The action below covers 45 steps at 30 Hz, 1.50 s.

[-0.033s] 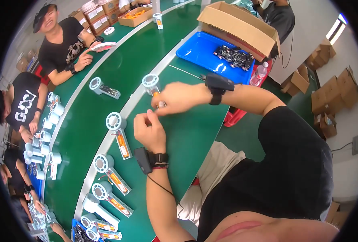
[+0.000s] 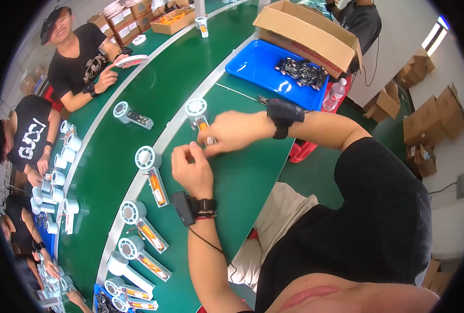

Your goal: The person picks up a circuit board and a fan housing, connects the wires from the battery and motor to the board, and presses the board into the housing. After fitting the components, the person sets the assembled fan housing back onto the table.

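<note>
A light-blue handheld fan [image 2: 196, 108], its handle opened to show an orange battery, lies at the conveyor's rim in front of me. My right hand [image 2: 237, 131] is closed round the lower end of that handle, its fingertips partly hidden. Just nearer and to the left, my left hand [image 2: 192, 169] is closed with thumb and fingers pinched together, almost touching the right fingertips; anything between them is too small to make out. Left of it lies another open-handled fan [image 2: 147, 158], with wires and an orange battery showing.
More fans [image 2: 132, 212] line the belt edge at the lower left. One fan [image 2: 132, 116] lies on the green conveyor [image 2: 174, 68]. A blue tray [image 2: 247, 57] with small black parts, a cardboard box [image 2: 305, 31] and a bottle [image 2: 335, 94] stand at the far right. Co-workers sit across.
The fan under my right hand has shifted very slightly toward me. Both hands keep nearly the same pose.
</note>
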Available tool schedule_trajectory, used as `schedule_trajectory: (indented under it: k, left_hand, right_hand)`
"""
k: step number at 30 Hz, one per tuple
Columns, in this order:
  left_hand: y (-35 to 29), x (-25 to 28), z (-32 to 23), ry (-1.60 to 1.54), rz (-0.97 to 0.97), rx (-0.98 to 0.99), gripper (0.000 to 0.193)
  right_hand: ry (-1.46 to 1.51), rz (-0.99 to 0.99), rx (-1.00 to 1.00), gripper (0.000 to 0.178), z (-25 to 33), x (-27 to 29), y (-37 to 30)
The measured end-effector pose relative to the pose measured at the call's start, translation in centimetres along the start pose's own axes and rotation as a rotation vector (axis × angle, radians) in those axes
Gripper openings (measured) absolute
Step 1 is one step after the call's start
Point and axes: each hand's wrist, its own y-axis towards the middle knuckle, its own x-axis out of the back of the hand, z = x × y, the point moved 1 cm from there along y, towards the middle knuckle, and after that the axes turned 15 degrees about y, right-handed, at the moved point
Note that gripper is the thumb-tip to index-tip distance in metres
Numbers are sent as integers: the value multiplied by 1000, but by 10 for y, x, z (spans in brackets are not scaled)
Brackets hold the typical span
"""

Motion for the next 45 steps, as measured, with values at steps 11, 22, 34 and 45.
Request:
schedule_trajectory:
  k: [11, 22, 34, 45]
  left_hand:
    - [-1, -5, -11, 296, 156, -305, 45]
    - [-8, -5, -7, 420, 114, -160, 53]
    - [6, 0, -33, 441, -267, -352, 65]
    - [14, -1, -14, -121, 56, 226, 24]
  right_hand:
    - [-400, -498, 61, 35, -131, 116, -63]
    - [-589, -325, -485, 22, -210, 144, -86]
    - [389, -811, 210, 21, -27, 64, -25]
    - [278, -516, 498, 24, -20, 16, 37]
